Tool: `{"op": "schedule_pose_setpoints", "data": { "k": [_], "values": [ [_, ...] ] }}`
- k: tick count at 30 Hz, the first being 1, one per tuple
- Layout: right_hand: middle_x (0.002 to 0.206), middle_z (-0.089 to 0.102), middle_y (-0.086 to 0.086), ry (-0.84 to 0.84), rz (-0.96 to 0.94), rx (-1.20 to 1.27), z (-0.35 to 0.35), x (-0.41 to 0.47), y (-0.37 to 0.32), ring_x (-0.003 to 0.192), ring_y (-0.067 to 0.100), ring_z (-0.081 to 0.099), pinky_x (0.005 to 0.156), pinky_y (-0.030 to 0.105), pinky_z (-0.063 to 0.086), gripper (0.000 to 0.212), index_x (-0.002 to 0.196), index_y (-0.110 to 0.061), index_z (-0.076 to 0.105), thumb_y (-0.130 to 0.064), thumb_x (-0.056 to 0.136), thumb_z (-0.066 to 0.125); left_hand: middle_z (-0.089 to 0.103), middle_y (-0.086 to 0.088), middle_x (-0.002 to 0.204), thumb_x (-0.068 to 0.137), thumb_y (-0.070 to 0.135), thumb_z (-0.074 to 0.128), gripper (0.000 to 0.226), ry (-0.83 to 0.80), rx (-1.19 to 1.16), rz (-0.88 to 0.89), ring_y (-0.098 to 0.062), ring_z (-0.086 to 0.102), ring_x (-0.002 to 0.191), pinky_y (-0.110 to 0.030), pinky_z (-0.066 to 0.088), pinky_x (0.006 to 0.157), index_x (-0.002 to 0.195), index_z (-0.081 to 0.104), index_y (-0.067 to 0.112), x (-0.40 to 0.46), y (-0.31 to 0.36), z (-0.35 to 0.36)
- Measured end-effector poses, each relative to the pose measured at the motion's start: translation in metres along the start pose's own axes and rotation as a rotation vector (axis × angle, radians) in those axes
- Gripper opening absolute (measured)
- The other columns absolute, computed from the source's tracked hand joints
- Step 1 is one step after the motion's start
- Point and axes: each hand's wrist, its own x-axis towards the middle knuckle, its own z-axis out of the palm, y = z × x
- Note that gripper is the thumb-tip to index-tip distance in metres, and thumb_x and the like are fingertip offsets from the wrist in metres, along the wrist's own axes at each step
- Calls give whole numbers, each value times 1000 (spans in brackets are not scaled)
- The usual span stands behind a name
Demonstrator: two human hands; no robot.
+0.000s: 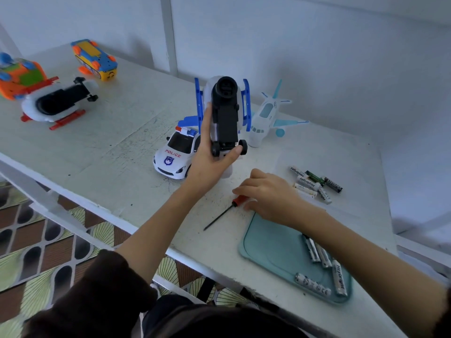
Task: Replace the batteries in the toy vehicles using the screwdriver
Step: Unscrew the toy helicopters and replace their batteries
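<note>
Two hands: right (pixel 266 195) touches screwdriver (pixel 228 209); left (pixel 210 157) grips helicopter (pixel 224 113).

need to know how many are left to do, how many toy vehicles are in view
6: orange toy and yellow toy at far left, red-skid helicopter upturned beside them, police car mid-table, blue helicopter in the left hand, airplane beside it.

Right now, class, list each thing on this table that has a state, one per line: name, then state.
Blue helicopter: upended, underside showing, held in left hand's grip.
Screwdriver: flat on table, right hand on its handle.
Red helicopter: overturned, underside up.
Yellow toy: overturned.
Police car: upright on wheels.
Airplane: upright.
Loose batteries: heaped on table.
Tray: holds batteries.
</note>
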Motion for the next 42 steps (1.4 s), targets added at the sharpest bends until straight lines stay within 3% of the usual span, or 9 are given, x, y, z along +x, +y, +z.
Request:
{"op": "schedule_pose_setpoints", "data": {
  "k": [6, 13, 16, 18, 22, 27, 30, 36, 42],
  "values": [
    [69, 55, 1, -38, 9, -36, -1, 1, 0, 62, 22, 53, 43, 19, 34, 27, 66, -16, 68, -11, 48, 87, 36, 46, 130, 87, 19, 63, 92, -7, 31, -10, 1, 49, 123, -41, 42, 107, 152, -1, 26, 4, -3, 0],
    [86, 63, 2, -94, 329, 533, -48, 1, 4, 82, 16, 56, 77, 30, 47, 25, 78, -14, 53, -11, 72, 77, 34, 51, 127, 90, 10, 62, 90, -14, 23, -39, 2, 51, 120, -30, 44, 104, 152, 0, 28, 8, -7, -2],
    [75, 66, 0, -21, 431, 696, -68, 4, 6, 66, 9, 61, 68, 24, 53, 25, 80, -9, 55, -11, 71, 78, 37, 47, 130, 88, 21, 66, 90, -14, 16, -56, -10, 54, 121, -42, 45, 104, 150, 3, 38, 9, -9, -3],
    [71, 65, -3, 101, 429, 708, -77, 5, 5, 62, 5, 59, 61, 18, 50, 20, 81, -9, 62, -15, 70, 79, 38, 42, 134, 83, 31, 68, 92, -13, 21, -60, -13, 55, 121, -47, 44, 104, 148, 4, 45, 10, -8, -2],
    [76, 71, -2, 258, 449, 784, -98, 8, 2, 72, 17, 65, 66, 29, 53, 20, 86, -15, 72, -22, 68, 76, 45, 17, 142, 78, 38, 71, 93, 10, 6, -96, -17, 56, 119, -51, 44, 102, 145, 8, 54, 11, -5, -1],
    [75, 71, 4, 343, 448, 842, -111, 13, 10, 68, 15, 64, 61, 22, 49, 23, 86, -7, 74, -16, 65, 78, 43, 54, 114, 87, 19, 68, 92, -38, 41, -106, 2, 60, 106, -25, 46, 99, 146, 4, 45, 10, -4, -2],
    [71, 67, 6, 371, 462, 799, -112, 16, 13, 62, 11, 58, 58, 18, 43, 17, 82, -9, 74, -9, 66, 80, 43, 56, 109, 88, 16, 65, 88, -37, 72, -104, 12, 57, 100, -7, 42, 90, 143, 4, 47, 8, -2, 0],
    [66, 64, -11, 424, 486, 710, -115, 17, 16, 63, 7, 57, 61, 17, 44, 20, 72, -21, 71, -5, 65, 80, 44, 25, 137, 88, 23, 66, 86, -30, 55, -120, 7, 51, 118, -4, 39, 91, 140, 5, 54, 8, 3, 2],
    [65, 64, -7, 400, 513, 685, -117, 18, 17, 61, 9, 59, 61, 20, 47, 16, 72, -17, 72, -5, 66, 80, 40, 47, 127, 87, 29, 68, 88, -47, 83, -129, 8, 51, 118, -14, 39, 97, 142, 4, 56, 9, 2, 2]
  ]
}}
